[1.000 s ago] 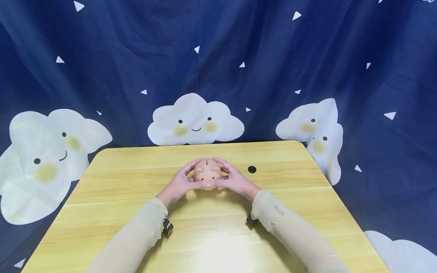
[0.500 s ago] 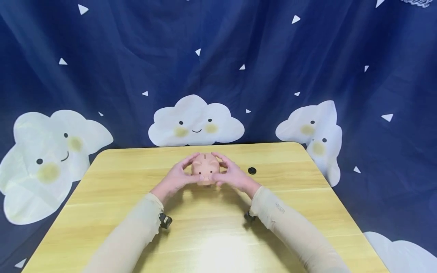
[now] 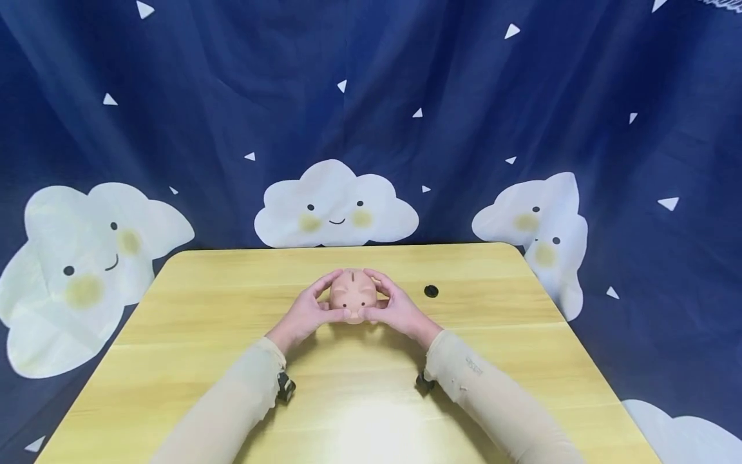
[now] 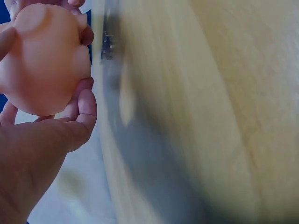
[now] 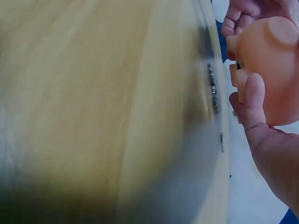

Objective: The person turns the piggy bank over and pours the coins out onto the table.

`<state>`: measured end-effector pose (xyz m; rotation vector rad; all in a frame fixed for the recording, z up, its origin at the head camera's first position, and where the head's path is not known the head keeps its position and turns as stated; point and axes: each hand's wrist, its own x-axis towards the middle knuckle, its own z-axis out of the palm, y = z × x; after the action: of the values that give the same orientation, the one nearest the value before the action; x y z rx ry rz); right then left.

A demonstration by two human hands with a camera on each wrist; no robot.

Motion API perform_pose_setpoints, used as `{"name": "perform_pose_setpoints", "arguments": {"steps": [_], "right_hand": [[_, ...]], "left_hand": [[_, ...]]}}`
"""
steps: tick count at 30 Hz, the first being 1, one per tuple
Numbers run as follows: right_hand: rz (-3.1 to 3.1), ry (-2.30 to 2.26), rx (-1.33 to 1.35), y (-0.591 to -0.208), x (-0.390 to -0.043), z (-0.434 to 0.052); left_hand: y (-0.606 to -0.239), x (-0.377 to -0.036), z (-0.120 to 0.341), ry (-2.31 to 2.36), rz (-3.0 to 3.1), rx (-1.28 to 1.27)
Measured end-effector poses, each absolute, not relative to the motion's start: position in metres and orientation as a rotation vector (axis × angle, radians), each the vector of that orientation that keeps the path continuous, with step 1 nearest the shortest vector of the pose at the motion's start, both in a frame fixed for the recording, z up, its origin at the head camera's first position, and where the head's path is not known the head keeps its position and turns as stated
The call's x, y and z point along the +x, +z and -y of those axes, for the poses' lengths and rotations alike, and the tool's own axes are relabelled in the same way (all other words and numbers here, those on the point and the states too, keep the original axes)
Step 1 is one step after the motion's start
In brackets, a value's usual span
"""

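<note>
dark blue cloth behind, hung in folds, printed with smiling white clouds and small white triangles. pale yellow wood-grain table with rounded corners, near edge cut off by the frame. small round black thing on the wood at 3 o'clock from the hands, too small to make out. black wrist-worn devices half hidden under beige sleeves.

smooth, rounded, peach-pink piggy bank near the table's middle, slot on top, two dot eyes and snout facing the wearer; underside hidden, so cannot tell whether resting on the wood or held just above it. seen large in both wrist views, with the tabletop blurred and smeared beside it.

left hand cupped on the pig's 9 o'clock side, fingers curled over the top, thumb under the snout. right hand mirrored at 3 o'clock, fingers curled round the flank. thumb tips nearly meeting below the face. forearms angled in from 7 and 5 o'clock.
</note>
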<state>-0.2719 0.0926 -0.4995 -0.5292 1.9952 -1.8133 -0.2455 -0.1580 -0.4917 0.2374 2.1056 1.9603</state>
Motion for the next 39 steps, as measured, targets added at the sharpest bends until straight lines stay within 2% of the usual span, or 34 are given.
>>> {"name": "perform_pose_setpoints", "arguments": {"steps": [39], "right_hand": [[-1.922, -1.818, -0.505, -0.5027, -0.2701, -0.0949]], "left_hand": [[-0.4956, -0.2405, 0.1547, 1.923, -2.132, 0.219]]}}
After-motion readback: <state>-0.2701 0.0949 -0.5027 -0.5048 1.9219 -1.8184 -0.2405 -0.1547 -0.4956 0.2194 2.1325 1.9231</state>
